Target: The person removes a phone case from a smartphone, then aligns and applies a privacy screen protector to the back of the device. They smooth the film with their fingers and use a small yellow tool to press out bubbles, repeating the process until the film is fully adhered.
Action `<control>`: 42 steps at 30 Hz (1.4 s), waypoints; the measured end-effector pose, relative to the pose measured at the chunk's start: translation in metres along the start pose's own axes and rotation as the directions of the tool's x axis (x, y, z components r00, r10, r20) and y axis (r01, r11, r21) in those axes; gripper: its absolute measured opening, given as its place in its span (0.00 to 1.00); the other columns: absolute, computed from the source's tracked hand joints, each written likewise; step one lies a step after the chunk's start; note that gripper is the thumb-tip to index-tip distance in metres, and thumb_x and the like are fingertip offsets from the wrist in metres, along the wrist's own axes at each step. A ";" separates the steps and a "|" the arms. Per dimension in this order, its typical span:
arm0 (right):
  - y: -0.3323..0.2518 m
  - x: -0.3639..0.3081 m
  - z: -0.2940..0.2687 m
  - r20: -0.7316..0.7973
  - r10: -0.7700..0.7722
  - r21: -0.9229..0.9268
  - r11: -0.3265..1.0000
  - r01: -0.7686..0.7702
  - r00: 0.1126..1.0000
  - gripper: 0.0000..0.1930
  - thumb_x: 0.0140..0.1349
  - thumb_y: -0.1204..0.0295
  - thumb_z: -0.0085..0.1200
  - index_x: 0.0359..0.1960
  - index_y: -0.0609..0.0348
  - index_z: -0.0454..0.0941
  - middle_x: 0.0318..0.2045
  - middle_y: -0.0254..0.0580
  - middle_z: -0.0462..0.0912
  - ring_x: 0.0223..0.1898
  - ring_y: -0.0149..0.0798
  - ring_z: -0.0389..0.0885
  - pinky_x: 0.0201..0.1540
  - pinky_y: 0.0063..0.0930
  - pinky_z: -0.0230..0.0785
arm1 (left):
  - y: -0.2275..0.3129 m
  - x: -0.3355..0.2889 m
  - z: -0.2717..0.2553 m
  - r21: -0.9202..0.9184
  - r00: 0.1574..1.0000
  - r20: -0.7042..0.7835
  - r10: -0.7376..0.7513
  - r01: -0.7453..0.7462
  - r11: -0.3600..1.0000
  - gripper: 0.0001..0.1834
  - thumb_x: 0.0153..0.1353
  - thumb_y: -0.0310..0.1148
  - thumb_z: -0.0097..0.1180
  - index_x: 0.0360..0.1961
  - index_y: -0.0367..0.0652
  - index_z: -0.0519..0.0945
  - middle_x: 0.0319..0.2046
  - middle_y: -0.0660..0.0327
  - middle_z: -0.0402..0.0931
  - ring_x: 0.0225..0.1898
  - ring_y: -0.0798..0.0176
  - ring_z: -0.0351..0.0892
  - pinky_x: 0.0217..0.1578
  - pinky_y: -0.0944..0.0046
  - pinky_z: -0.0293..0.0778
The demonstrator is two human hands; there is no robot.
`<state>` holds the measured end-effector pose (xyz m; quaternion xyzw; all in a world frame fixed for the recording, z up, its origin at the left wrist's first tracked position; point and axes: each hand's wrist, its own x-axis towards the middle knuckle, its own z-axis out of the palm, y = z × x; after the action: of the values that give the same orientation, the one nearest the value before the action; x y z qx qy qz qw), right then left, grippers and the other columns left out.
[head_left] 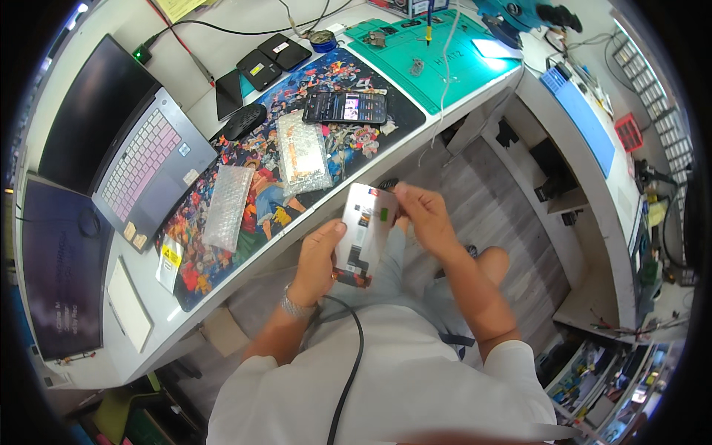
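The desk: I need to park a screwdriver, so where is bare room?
The green mat has bare room along its front edge, from the white cable toward the microscope. The illustrated mat is crowded: bubble-wrap pouches, a smartphone and a mouse.

Floor (519,222): grey wood-look planks, below me | Bench (165,315): white, ahead-left of me | Wall (237,15): white, behind bench | Shelving (593,335): low, stocked, to my right

White short-sleeved shirt (415,371), grey shorts (400,280), silvery wristband (295,305) (left side).
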<state>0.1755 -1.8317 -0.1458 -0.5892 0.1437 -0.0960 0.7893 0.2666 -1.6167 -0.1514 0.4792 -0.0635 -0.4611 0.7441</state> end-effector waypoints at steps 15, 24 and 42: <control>-0.060 0.208 -0.034 0.436 -0.206 -0.855 0.208 0.474 0.876 0.50 0.41 0.62 0.72 0.70 0.65 0.67 0.59 0.63 0.74 0.61 0.62 0.73 0.66 0.47 0.68 | 0.078 0.097 0.010 -0.160 0.725 -0.328 0.605 -0.674 0.721 0.21 0.80 0.38 0.39 0.61 0.34 0.74 0.51 0.50 0.83 0.48 0.54 0.88 0.49 0.53 0.88; -0.049 0.184 -0.063 0.084 -0.194 -0.170 0.964 0.206 0.977 0.47 0.48 0.62 0.80 0.65 0.72 0.65 0.52 0.51 0.81 0.53 0.37 0.83 0.58 0.31 0.77 | 0.088 0.159 0.042 -0.128 0.755 -0.244 0.608 -0.647 0.752 0.28 0.79 0.43 0.39 0.68 0.29 0.68 0.59 0.42 0.79 0.57 0.42 0.84 0.57 0.45 0.82; -0.017 0.203 -0.109 0.220 -0.248 0.464 0.877 0.122 0.943 0.26 0.78 0.65 0.44 0.71 0.69 0.60 0.61 0.50 0.79 0.62 0.37 0.80 0.64 0.35 0.73 | 0.071 0.209 0.041 -0.111 0.787 -0.172 0.592 -0.613 0.783 0.23 0.81 0.40 0.40 0.64 0.34 0.74 0.57 0.53 0.82 0.58 0.56 0.83 0.61 0.53 0.79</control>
<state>0.3296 -1.9999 -0.1814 -0.4119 -0.0497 -0.1196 0.9020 0.4076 -1.7911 -0.1476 0.4006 -0.1282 -0.1708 0.8910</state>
